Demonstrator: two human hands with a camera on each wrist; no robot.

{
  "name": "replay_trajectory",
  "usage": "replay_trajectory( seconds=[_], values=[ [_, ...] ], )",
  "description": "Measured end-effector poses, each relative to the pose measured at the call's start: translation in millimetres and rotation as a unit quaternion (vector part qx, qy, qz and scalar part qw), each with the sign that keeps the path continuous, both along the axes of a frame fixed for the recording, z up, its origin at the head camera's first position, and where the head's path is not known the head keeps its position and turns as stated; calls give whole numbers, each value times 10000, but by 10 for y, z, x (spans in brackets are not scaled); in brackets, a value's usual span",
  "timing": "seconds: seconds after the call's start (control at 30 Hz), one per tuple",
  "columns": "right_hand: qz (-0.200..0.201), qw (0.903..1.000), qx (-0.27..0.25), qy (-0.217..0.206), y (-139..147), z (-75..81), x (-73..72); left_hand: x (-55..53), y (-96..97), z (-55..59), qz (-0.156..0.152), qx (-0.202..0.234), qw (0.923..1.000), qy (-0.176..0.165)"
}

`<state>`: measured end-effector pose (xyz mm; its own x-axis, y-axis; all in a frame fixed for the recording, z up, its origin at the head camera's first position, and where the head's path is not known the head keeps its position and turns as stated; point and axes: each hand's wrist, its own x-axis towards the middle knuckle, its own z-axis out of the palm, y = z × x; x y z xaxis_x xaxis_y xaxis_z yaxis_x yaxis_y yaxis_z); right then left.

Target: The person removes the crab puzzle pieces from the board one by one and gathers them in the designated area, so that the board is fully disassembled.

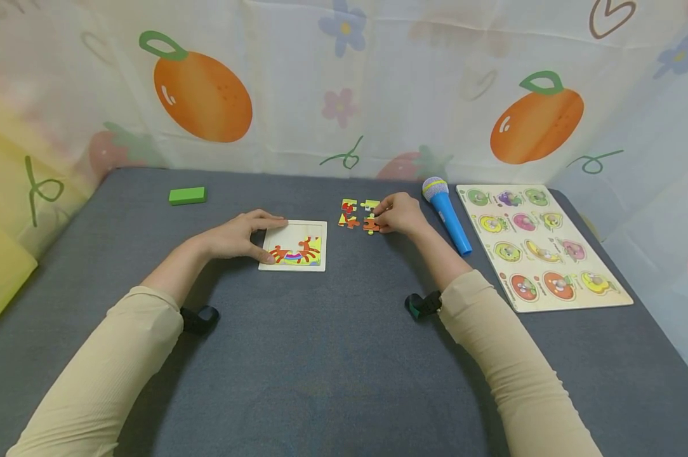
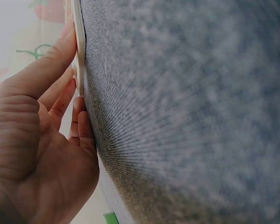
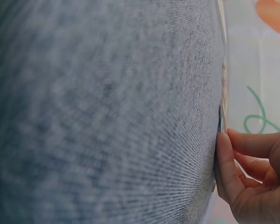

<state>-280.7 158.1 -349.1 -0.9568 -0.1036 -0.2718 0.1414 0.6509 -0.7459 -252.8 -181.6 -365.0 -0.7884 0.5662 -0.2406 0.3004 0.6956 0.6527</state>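
My left hand (image 1: 238,236) rests on the left side of a small wooden puzzle tray (image 1: 292,268). Its thumb touches the lower left of the picture, and the index finger reaches the top rim. Orange, yellow and purple-pink picture pieces (image 1: 306,251) fill the tray's lower part, while bare wood shows above. To the right of the tray lie several loose jigsaw pieces (image 1: 348,221). At the lower right one of these, thumb and fingertips of my right hand (image 1: 402,214) pinch an orange-brown jigsaw piece (image 1: 370,224), partly covered. The right wrist view shows the pinching fingers (image 3: 227,161) low against the table.
Right of my right hand lies a blue toy microphone (image 1: 450,219). Beyond it is a wooden fruit puzzle board (image 1: 541,247) along the table's right edge. A green block (image 1: 187,196) sits at the back left. A printed curtain (image 1: 401,76) hangs behind the grey table (image 1: 315,368).
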Motion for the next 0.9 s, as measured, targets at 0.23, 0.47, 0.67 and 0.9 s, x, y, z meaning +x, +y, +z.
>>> replay_trajectory(
  seconds=[0.23, 0.47, 0.67, 0.9],
  values=[
    [-23, 9999, 119, -47, -9, 8, -8, -7, -3, -10, 15, -24, 10000, 25],
    [-110, 9998, 108, -106, -25, 18, -13, -11, -6, -16, 14, -12, 10000, 55],
    [-153, 9998, 42, -96, -21, 17, -8, -15, -4, -15, 4, -5, 10000, 72],
    [-161, 9998, 37, -82, -24, 10, -4, -3, -1, -9, -5, -4, 10000, 68]
  ],
)
